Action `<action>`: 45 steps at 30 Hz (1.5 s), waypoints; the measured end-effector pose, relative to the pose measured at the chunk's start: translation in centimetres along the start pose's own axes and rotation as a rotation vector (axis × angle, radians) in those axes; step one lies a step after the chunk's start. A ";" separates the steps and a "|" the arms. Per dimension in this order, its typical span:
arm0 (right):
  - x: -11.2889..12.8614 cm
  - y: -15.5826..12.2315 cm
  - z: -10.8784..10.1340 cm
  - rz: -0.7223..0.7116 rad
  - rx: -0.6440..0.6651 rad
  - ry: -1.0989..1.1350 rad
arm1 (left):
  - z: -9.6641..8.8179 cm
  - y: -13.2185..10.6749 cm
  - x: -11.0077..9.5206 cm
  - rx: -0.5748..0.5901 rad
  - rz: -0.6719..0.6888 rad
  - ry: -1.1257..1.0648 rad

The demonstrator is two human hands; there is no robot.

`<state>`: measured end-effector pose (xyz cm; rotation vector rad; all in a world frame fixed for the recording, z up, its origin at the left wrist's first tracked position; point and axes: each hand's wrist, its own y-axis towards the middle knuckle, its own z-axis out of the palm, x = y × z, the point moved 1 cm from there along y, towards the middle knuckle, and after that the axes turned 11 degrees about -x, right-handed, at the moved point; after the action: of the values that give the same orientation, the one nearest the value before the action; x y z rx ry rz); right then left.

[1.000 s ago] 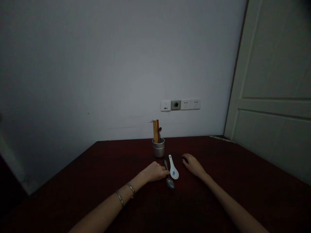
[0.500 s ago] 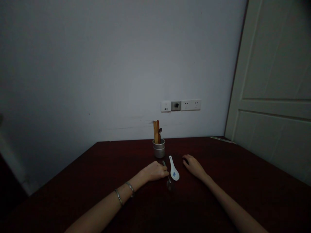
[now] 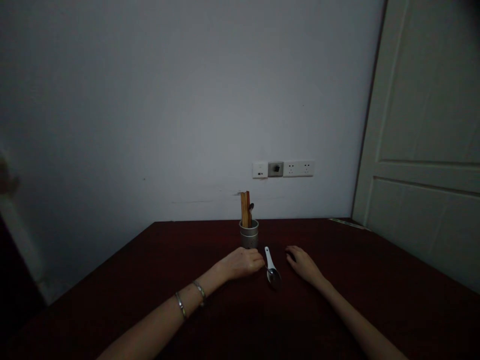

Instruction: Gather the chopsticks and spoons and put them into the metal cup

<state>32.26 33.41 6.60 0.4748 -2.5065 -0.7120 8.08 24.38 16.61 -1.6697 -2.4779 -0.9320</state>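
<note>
Head view: two bracelets [image 3: 190,298] ring the left forearm on the dark red tabletop [image 3: 150,280]. The left hand [image 3: 243,263] is curled, fingertips pinching the thin handle of a metal spoon [image 3: 273,276], whose bowl sits over the white ceramic spoon [image 3: 268,255]; whether they touch is unclear. Just right of them, the right hand [image 3: 304,265] lies loosely spread, holding nothing. Beyond stands a metal holder [image 3: 249,236] with chopsticks [image 3: 245,210], then wall sockets [image 3: 283,169].
</note>
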 end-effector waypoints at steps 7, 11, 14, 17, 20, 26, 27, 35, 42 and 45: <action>0.4 -0.1 -0.4 0.002 0.010 0.010 | -0.7 1.0 2.4 -0.464 -0.557 -0.344; 0.9 -0.1 -0.8 0.014 0.005 0.006 | -0.4 1.7 3.2 -0.687 -0.881 -0.456; 1.1 -0.2 -0.9 0.022 0.005 0.012 | 0.1 2.0 3.5 -0.807 -1.055 -0.590; 1.1 -0.2 -0.9 0.039 0.003 0.025 | 0.6 2.1 3.8 -0.882 -1.163 -0.715; 0.8 -0.1 -0.7 0.043 0.001 0.040 | 1.0 2.0 3.9 -0.932 -1.219 -0.791; 0.4 0.7 -1.0 0.083 -0.032 0.200 | 1.0 1.8 4.0 -0.945 -1.260 -0.923; 0.9 1.1 -1.4 0.098 -0.047 0.246 | 0.9 1.9 4.0 -0.943 -1.266 -0.932; 10.8 4.9 -4.8 0.224 0.126 0.937 | 0.3 2.0 4.2 -0.900 -1.294 -0.977; 14.9 5.3 -3.5 0.250 0.280 1.097 | -0.2 1.7 4.5 -0.913 -1.319 -1.014; 15.0 5.6 -3.1 0.221 0.283 1.118 | -0.6 1.4 5.0 -0.896 -1.318 -1.024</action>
<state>20.55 29.93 17.45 0.4896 -1.5382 0.0505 6.93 28.63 19.43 0.0176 -4.4323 -1.6815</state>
